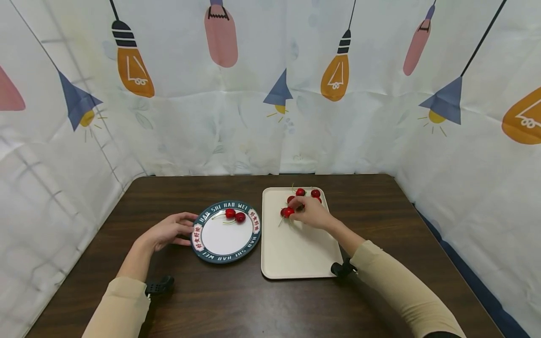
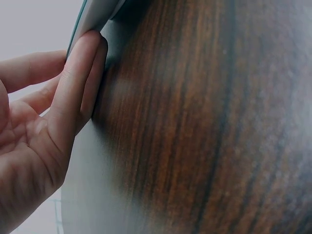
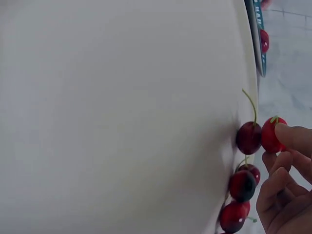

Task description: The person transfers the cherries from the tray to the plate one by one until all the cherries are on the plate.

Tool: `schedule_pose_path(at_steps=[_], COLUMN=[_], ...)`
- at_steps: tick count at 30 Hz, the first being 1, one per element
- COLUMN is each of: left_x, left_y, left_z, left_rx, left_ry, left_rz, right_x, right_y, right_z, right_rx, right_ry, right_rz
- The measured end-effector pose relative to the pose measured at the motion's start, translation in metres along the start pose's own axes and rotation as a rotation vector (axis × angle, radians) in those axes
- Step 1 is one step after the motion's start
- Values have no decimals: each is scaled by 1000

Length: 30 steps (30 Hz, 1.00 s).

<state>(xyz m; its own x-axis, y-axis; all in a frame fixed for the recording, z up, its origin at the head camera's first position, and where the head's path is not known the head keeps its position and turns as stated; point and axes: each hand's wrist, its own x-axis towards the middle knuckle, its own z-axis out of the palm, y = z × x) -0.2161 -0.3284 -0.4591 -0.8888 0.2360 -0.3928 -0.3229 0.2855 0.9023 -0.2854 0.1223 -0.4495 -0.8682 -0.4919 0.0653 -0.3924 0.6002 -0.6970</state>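
My right hand (image 1: 312, 212) pinches a bright red cherry (image 3: 273, 134) between thumb and fingers above the far half of a cream tray (image 1: 296, 253), a darker cherry (image 3: 248, 138) just beside it; whether mine is off the surface, I cannot tell. More cherries (image 1: 300, 192) cluster at the tray's far side. To the left on the brown table (image 1: 211, 305), my left hand (image 1: 173, 229) rests with fingers extended against the rim of a blue-bordered plate (image 1: 226, 239), where two stemmed cherries (image 1: 230, 213) lie near the far edge. By my reading, the step in hand is picking one fruit out of the group. The next move seems to call for a light, steady pinch and a straight lift, keeping the neighbour and its stem out of my fingers.
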Motion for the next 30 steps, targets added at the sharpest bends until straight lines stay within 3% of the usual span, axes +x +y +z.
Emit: schedule_pose_path(at_steps=[17,30], left_x=[-1,0], left_y=[2,1], left_z=[-1,0], left_rx=[-2,9], left_ry=[5,11], left_rz=[-16,-21], right_x=[17,32], right_y=[-28,-48], right_z=[19,35], right_rx=[24,26], right_ry=[-2,-73], right_rz=[-11,-43])
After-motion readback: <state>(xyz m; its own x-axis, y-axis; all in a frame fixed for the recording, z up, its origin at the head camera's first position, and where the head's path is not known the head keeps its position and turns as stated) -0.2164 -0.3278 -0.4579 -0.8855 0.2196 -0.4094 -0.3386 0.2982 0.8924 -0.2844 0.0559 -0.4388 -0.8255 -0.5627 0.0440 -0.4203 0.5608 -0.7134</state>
